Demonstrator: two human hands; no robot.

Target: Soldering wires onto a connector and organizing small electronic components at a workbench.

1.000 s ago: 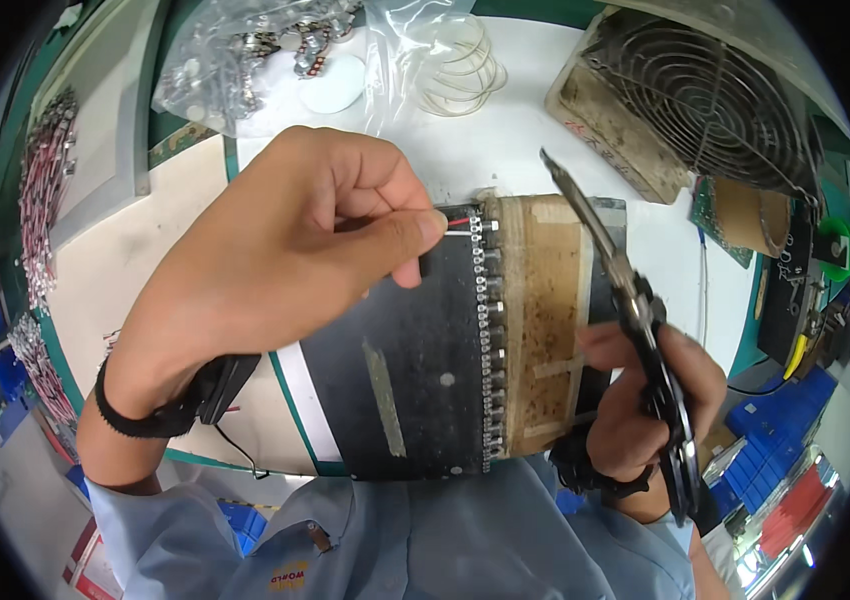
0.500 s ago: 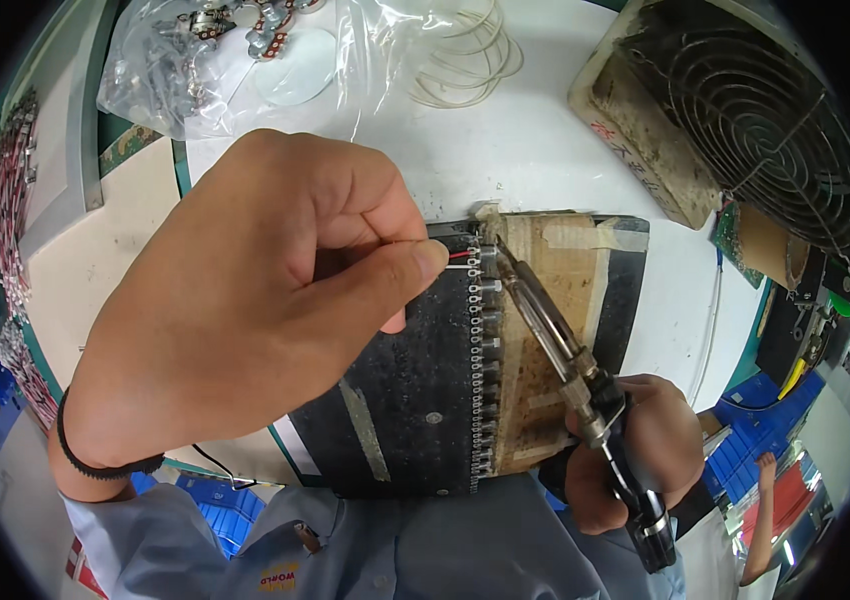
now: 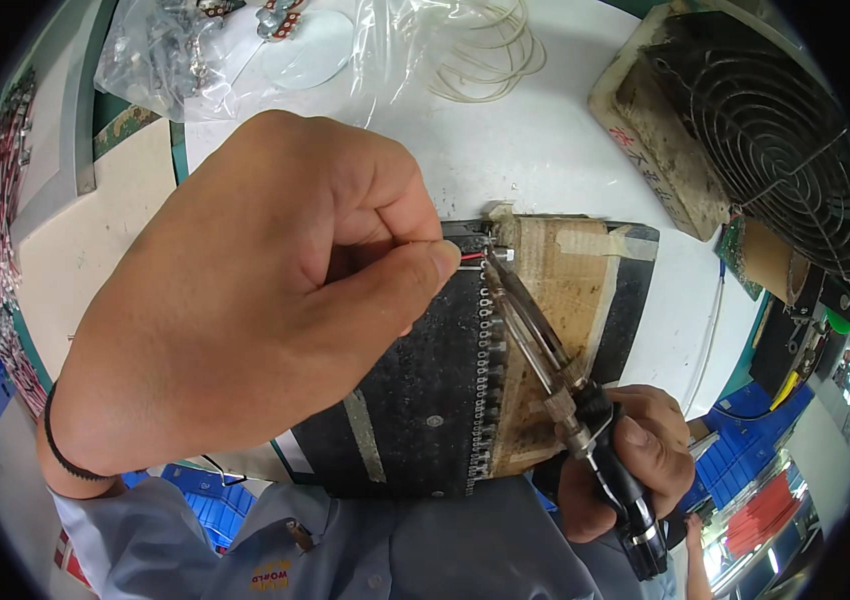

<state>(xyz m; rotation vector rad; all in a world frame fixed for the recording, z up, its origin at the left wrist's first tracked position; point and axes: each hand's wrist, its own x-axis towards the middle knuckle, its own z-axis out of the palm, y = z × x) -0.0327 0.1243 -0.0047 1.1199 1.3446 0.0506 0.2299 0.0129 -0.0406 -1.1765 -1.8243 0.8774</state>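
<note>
Thumb and forefinger of my left hand (image 3: 265, 290) are closed in a pinch on a red wire (image 3: 471, 256), with a pale wire beside it. The wire ends reach the top of a row of small metal terminals (image 3: 482, 400) along a black fixture board (image 3: 425, 420). My right hand (image 3: 650, 450) is wrapped round the black handle of a soldering iron (image 3: 535, 340), which has a thin metal tube along its shaft. Its tip is at the top terminal, right by the red wire; whether it touches is too small to tell.
A brown taped strip (image 3: 545, 300) lies right of the terminals. At the back right stands a dirty fan (image 3: 775, 160) with a wire grille. Behind are a clear plastic bag (image 3: 160, 60) of metal parts and a coil of white tubing (image 3: 495, 60). Bundled wires (image 3: 5, 190) hang far left.
The soldering iron's tip has moved left and slightly down, from beside the terminals to the top one at the wires. My left hand keeps its pinch. The view has shifted slightly.
</note>
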